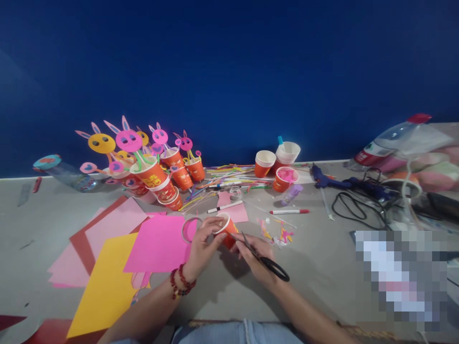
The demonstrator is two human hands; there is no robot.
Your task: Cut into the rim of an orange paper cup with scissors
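Left hand (201,242) curled partway around an orange-red paper cup (231,241), apparently steadying it | right hand (258,255), partly closed, held black-handled scissors (264,260), blades toward the cup, seemingly for control | cup was between both hands

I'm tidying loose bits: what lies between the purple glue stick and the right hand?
In the head view, a red-capped marker, a thin pale stick and paper scraps lie between the glue stick and right hand.
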